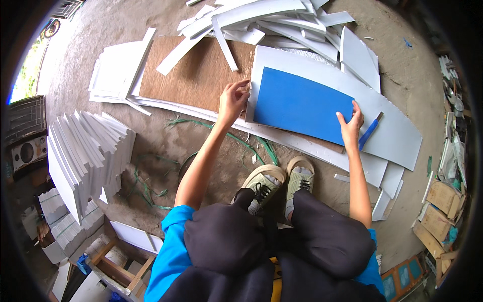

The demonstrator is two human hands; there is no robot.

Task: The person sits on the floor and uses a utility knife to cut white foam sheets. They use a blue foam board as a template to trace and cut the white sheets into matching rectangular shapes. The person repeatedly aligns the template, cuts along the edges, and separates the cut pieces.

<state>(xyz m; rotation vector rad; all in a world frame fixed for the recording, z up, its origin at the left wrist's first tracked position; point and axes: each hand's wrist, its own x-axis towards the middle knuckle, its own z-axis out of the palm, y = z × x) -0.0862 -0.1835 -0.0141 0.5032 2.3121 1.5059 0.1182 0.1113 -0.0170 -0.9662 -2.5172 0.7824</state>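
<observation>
A flat blue board [302, 103] lies on a large white foam sheet [390, 118], in front of my feet. My right hand [350, 126] grips the blue board's right end, thumb on its top face and fingers at the edge. At the sheet's left edge, my left hand [234, 99] has its fingers curled against the white border; their undersides are hidden. Just right of my right hand, a blue-handled cutter knife [371, 133] rests on the white sheet. A brown wooden board [193, 75] lies flat beyond my left hand.
White foam offcuts [282, 17] are heaped at the far side. Upright white sheets [88, 156] stand at the left, near a speaker [27, 152]. Green string [246, 143] trails over the floor by my shoes [264, 181]. Cardboard [443, 199] is piled at the right.
</observation>
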